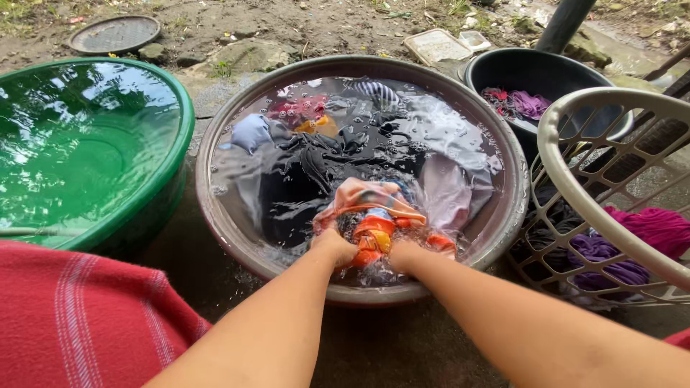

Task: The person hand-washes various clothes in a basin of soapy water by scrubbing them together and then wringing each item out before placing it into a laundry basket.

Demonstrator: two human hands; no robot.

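Two hands are working in the head view: the left hand [333,246] and right hand [404,253] are both clenching an orange cloth [374,215], bunching it at the near rim of the grey basin [215,208], half in the water. They are gripping it close together, probably so the fabric rubs against itself. Dark and pale clothes [323,154] are soaking further back in the same basin. A green tub [183,136] of clear water is sitting to the left. A cream basket [596,230] is leaning at the right, holding purple garments [647,230], with a black bucket [503,68] beyond it. A red cloth [79,323] is lying at the near left. The fingertips are hiding under the fabric and foam, and the submerged pieces are blurring together, so I cannot tell them apart.
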